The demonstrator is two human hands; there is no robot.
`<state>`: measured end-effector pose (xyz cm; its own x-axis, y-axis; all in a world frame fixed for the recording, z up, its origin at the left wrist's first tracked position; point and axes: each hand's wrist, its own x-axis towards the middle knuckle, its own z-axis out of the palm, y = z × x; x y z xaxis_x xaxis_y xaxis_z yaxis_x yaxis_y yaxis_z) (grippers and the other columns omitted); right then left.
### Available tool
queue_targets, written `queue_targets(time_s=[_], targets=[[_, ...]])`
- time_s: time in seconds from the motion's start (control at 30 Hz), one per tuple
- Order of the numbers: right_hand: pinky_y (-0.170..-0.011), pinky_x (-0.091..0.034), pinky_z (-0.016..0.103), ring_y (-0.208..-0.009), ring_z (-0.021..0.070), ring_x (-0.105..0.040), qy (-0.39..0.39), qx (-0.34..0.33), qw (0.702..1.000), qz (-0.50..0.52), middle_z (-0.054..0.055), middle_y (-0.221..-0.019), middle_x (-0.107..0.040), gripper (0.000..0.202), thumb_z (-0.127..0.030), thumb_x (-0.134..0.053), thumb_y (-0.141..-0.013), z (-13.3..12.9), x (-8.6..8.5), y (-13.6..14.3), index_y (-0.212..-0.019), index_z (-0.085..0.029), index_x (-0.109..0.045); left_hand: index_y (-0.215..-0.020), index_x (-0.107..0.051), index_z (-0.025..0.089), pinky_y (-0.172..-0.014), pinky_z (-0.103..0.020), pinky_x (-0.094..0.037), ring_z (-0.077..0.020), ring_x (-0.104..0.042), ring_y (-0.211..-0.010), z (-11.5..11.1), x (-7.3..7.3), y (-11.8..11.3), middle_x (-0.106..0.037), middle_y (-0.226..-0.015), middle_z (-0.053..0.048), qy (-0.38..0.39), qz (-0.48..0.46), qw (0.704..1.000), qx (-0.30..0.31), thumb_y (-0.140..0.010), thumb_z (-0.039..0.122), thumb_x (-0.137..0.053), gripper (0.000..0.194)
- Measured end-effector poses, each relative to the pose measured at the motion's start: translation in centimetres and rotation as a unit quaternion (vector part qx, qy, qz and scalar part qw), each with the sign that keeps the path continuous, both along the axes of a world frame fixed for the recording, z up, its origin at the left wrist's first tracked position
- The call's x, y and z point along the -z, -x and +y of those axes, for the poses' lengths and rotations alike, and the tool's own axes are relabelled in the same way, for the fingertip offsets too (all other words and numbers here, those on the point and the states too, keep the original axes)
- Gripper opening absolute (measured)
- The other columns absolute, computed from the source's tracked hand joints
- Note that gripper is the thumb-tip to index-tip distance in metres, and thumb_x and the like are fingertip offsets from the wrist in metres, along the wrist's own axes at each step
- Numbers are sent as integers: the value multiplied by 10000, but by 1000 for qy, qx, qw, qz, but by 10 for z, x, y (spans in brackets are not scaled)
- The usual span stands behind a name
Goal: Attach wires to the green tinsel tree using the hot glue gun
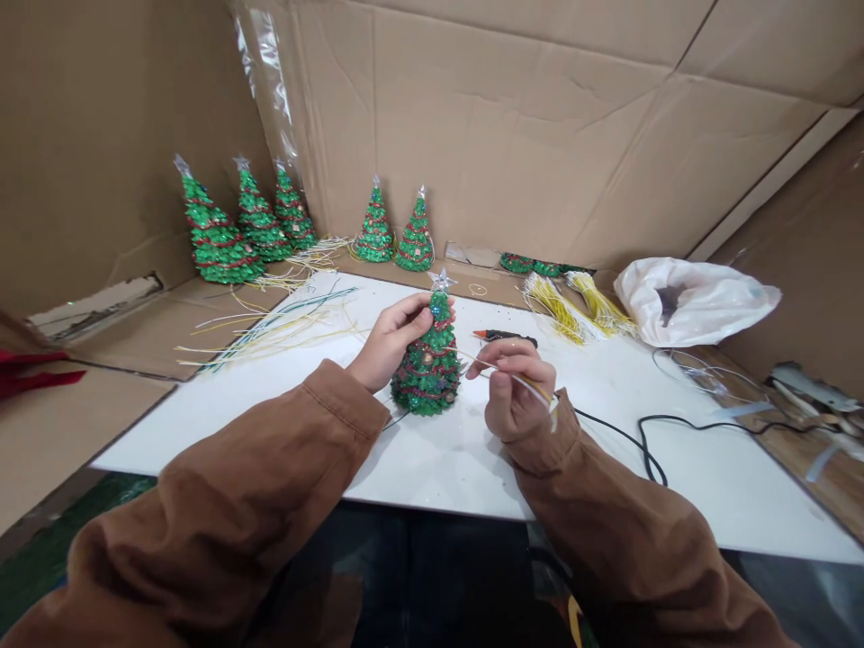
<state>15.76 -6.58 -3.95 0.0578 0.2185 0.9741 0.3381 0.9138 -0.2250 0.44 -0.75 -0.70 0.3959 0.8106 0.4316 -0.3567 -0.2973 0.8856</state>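
A small green Christmas tree with red garland and a clear star on top stands upright on the white board. Around its upper part, just under the star, my left hand is closed. To the right of the tree, my right hand pinches thin white and yellow wire. One end of that wire reaches toward the tree's front; whether it is fastened there I cannot tell. Behind the right hand lies a dark tool with an orange tip, its body partly hidden by the fingers.
Several finished-looking trees stand at the back left. Loose wires spread over the board's left side. Yellow-white wire bundles and a white plastic bag sit at the back right. A black cable crosses the right side. Cardboard walls enclose the table.
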Motion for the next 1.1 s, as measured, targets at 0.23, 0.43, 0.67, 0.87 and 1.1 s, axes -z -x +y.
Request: queue_targets(time_s=[0.23,0.43,0.67,0.87,1.1], targets=[[-649,-523,311,-790,153,-593,86,94,985,-117,52,-879,-581,177,-136,-548,-850,1,-8,1,-987,-226,-617,-986,-669,167,-921,-344,-427,-224,-581,-1018,-2,0,0,-665,-1030,-83,-18,10,1000,9,-778,418,-638,326],[-543,-488,290,-641,144,-549,-6,64,996,-67,15,-756,-573,212,-216,-549,-863,-2,-7,-1,-1072,-248,-552,-989,-670,170,-943,-352,-413,-239,-556,-1070,0,0,1,-665,-1039,-83,-17,19,1000,-5,-780,421,-632,328],[-560,-500,258,-615,119,-586,59,62,990,-110,5,-694,-608,224,-135,-428,-907,-5,-3,0,-1038,-221,-588,-974,-671,176,-914,-331,-430,-219,-584,-1016,-1,1,-1,-674,-1005,-82,-43,29,999,-15,-781,452,-628,340],[-635,-541,300,-683,128,-625,81,6,997,-15,3,-794,-647,294,-158,-553,-862,-5,-3,-1,-1137,-263,-537,-995,-656,142,-788,-303,-474,-202,-628,-875,-5,-9,2,-680,-956,-92,-93,69,993,-26,-755,491,-643,423],[-619,-531,308,-800,140,-591,94,41,994,40,28,-919,-581,247,-157,-604,-830,-9,-29,-7,-1012,-305,-681,-964,-650,142,-744,-287,-469,-194,-624,-826,-15,-15,1,-676,-908,-83,-96,84,992,-19,-730,516,-656,441]])
